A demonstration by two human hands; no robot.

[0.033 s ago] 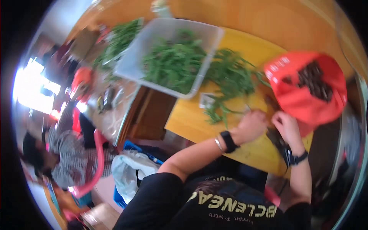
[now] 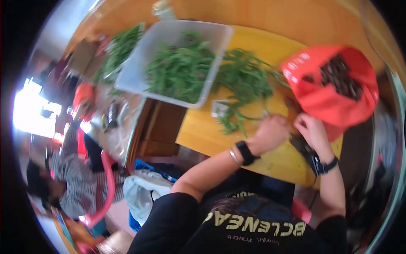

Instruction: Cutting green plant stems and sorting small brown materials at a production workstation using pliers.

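Over the yellow table (image 2: 270, 163), my left hand (image 2: 272, 132) has its fingers curled together beside the ends of leafy green stems (image 2: 243, 78). My right hand (image 2: 312, 130) is close by, thumb and fingertips pinched, just below a red bag (image 2: 319, 112). Whatever either hand grips is too small and blurred to name. Dark brown pieces (image 2: 338, 78) fill the bag's wide mouth. A translucent plastic tub (image 2: 169, 99) with more leafy greens (image 2: 182, 70) stands left of the loose stems. Under my right wrist lies a dark, long object (image 2: 301, 146), partly hidden.
A small white card (image 2: 220, 108) lies near the tub's corner. More greens (image 2: 120, 51) rest on the cluttered glass-topped surface at left. A bottle (image 2: 163, 10) stands behind the tub. Below left is a whitish plastic bag (image 2: 144, 197); a person in a striped top (image 2: 78, 182) is beyond it.
The whole view has shifted slightly, so the table things appear a little further left and higher. Both hands keep nearly the same curled pose.
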